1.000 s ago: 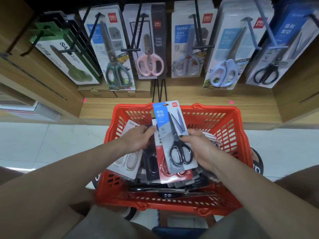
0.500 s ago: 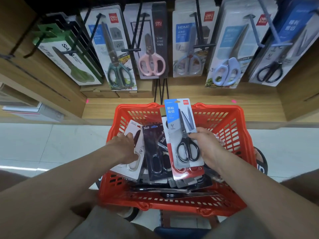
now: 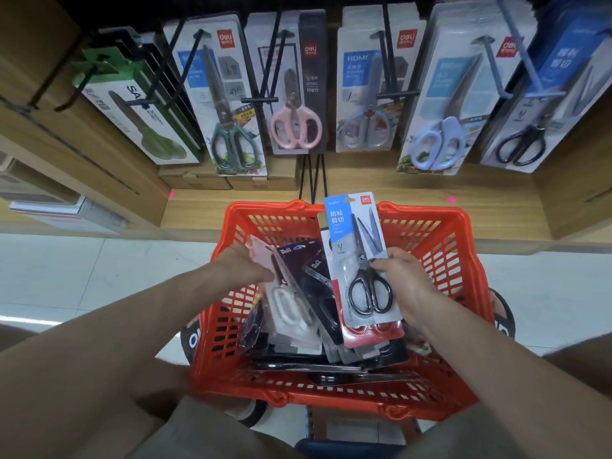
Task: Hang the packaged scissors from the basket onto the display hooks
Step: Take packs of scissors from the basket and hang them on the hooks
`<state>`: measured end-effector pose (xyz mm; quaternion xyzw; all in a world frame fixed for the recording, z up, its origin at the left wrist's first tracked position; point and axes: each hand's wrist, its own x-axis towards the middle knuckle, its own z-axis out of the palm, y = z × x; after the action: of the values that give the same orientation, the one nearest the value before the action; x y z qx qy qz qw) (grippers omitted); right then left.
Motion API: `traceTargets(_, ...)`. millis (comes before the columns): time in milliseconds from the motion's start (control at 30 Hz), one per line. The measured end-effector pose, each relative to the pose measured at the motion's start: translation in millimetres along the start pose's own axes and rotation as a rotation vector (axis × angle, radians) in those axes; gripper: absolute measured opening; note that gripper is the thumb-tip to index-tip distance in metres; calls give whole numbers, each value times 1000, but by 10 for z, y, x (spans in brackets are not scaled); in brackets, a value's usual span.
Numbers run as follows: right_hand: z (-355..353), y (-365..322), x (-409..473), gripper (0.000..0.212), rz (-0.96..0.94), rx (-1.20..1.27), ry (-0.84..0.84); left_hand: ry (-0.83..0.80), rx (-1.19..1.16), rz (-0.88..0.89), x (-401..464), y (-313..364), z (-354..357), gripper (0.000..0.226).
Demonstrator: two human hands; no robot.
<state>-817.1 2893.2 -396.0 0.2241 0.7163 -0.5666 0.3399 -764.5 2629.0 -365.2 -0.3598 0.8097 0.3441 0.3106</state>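
Note:
A red plastic basket (image 3: pixel 440 260) sits in front of me, filled with several packaged scissors. My right hand (image 3: pixel 402 279) grips a blue-and-white pack of black-handled scissors (image 3: pixel 359 256), held upright above the basket with a red-handled pack behind it. My left hand (image 3: pixel 243 265) pinches the top of a pack with white-handled scissors (image 3: pixel 288 303), tilted up from the pile. Dark packs (image 3: pixel 318 283) lie between the two. Above, display hooks (image 3: pixel 261 99) carry rows of hanging scissor packs.
The wooden shelf ledge (image 3: pixel 364 202) runs behind the basket, with small boxes (image 3: pixel 228 182) beneath the hooks. At the far right hangs a matching black-handled pack (image 3: pixel 530 127). Wooden side panels close in both sides. White tiled floor (image 3: pixel 82 276) lies left and right.
My right hand lifted the black-handled pack up and to the right. My left hand let go of it, moved left and took hold of the white-handled pack, tilting it up.

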Motion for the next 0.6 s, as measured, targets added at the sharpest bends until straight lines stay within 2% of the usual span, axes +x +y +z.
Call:
traceTargets(33,7,-1,-1,17,0,5,-1,-53,-41,22,-40,30,17,11)
traceTargets(200,72,-51,2,14,12,119,-27,-223,-382,114,-146,234,110,4)
traceTargets(333,75,-194,-13,17,-3,262,-58,-194,-548,172,-191,364,84,15)
traceTargets(433,38,-277,-55,17,-20,300,-96,-172,-631,126,-230,389,64,20)
traceTargets(600,62,-317,-253,21,-33,210,-153,-233,-753,74,-330,363,106,20)
